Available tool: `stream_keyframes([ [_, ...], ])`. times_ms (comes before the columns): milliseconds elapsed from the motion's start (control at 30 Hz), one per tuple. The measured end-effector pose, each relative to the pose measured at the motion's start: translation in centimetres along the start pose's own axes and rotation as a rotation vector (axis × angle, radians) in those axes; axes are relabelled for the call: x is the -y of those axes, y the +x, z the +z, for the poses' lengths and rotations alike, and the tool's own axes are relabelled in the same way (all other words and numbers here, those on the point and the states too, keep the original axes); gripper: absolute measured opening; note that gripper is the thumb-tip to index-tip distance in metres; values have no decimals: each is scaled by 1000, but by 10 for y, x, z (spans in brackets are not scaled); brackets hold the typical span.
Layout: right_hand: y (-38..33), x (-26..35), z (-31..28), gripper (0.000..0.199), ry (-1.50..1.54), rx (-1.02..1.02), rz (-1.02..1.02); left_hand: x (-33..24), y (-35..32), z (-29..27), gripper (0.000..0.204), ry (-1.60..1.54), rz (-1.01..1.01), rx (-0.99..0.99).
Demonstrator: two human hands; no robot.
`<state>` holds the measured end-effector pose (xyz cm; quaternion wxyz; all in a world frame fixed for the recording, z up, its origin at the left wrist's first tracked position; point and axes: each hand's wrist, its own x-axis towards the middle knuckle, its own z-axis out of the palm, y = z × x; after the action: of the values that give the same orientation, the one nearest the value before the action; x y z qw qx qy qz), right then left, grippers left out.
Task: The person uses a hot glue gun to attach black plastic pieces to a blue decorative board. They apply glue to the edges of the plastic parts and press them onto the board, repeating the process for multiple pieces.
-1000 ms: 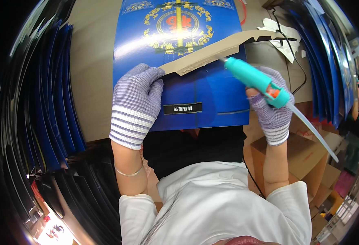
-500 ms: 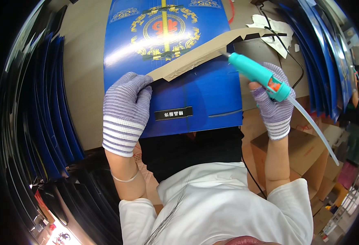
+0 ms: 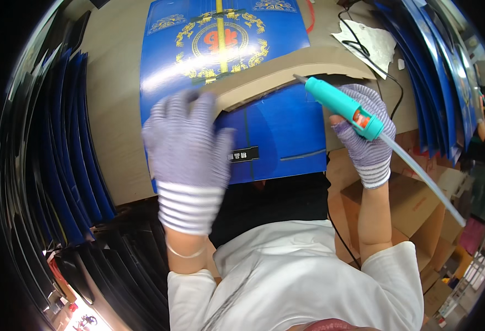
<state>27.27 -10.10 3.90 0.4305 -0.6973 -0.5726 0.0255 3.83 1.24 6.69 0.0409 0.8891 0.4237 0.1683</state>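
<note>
My right hand (image 3: 362, 157), in a striped knit glove, is wrapped round a teal hot glue gun (image 3: 331, 97). A long translucent glue stick (image 3: 424, 177) trails from its rear. The nozzle points left, over a beige cardboard strip (image 3: 273, 75) with a curved edge. That strip lies slanting across a blue printed gift bag or panel (image 3: 286, 129), which has gold and red ornament and a dark label. My left hand (image 3: 184, 143), gloved alike and blurred by motion, is over the left part of the blue piece, fingers apart. Its fingertips are near the strip's left end; whether they touch is unclear.
Stacks of blue panels stand at the left (image 3: 77, 149) and right (image 3: 427, 83). Black pieces (image 3: 110, 276) stand at lower left. A torn white sheet (image 3: 372, 47) and a black cord (image 3: 401, 96) lie at the far right. Cardboard boxes (image 3: 397, 204) stand below right.
My left hand has let go of the strip's left end and moved right, its fingers spreading. The strip now shows its broad face. The glue gun has shifted slightly left and down.
</note>
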Motion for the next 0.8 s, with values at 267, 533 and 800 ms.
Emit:
stream_keyframes([
  [267, -29, 7, -5, 32, -100, 32, -193, -137, 4, 35, 39, -634, 555, -263],
  [533, -22, -5, 1, 35, -105, 39, -197, -85, 15, 23, 37, -486, 519, -317],
  [800, -18, 4, 12, 29, -44, -50, -38, 42, 21, 36, 24, -182, 85, -23],
])
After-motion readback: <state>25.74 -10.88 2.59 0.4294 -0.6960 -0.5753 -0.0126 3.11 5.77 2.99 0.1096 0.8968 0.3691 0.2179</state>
